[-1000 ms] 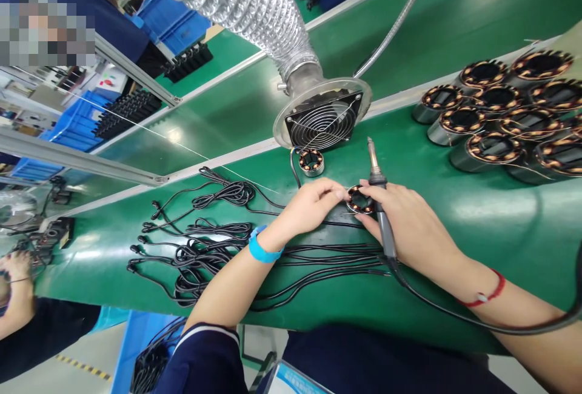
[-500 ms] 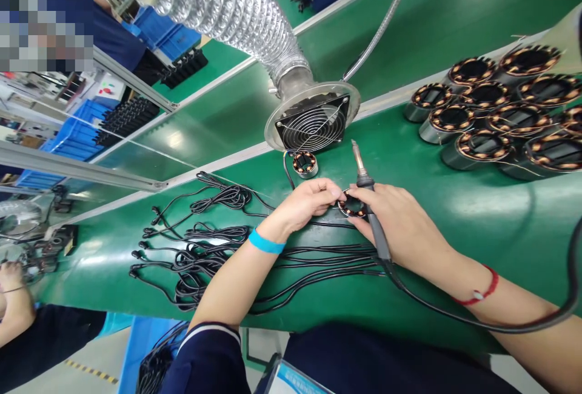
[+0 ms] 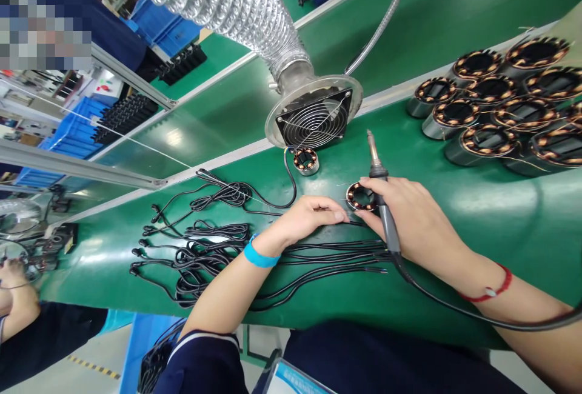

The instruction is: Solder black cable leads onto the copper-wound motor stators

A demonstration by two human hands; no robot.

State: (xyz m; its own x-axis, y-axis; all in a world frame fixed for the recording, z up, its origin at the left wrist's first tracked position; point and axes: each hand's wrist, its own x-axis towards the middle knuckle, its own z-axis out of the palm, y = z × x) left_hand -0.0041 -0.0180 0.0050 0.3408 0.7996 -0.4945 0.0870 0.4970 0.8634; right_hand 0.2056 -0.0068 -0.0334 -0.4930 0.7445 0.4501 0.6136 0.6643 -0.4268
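My right hand point(image 3: 411, 215) is closed around a soldering iron point(image 3: 388, 224), whose bare metal tip points up and away from me. The same hand's thumb and fingers also grip a small ring-shaped motor stator point(image 3: 351, 195) with copper windings, held just above the bench. Left of the stator, my left hand point(image 3: 316, 219) pinches a black cable point(image 3: 357, 223) close to its end; the fingertips partly cover it. A wired stator point(image 3: 306, 162) stands beyond my hands, below the round fume extractor point(image 3: 313, 118).
Several bundled black cables point(image 3: 200, 254) lie on the green bench to the left, with their ends running right. Several larger stators point(image 3: 486, 139) stand at the right. A silver duct point(image 3: 227, 6) rises from the extractor. Another person's hand point(image 3: 13, 279) is at the far left.
My left hand has come off the stator and moved down toward me onto the black cable. My right hand, with iron and stator, has shifted slightly right.
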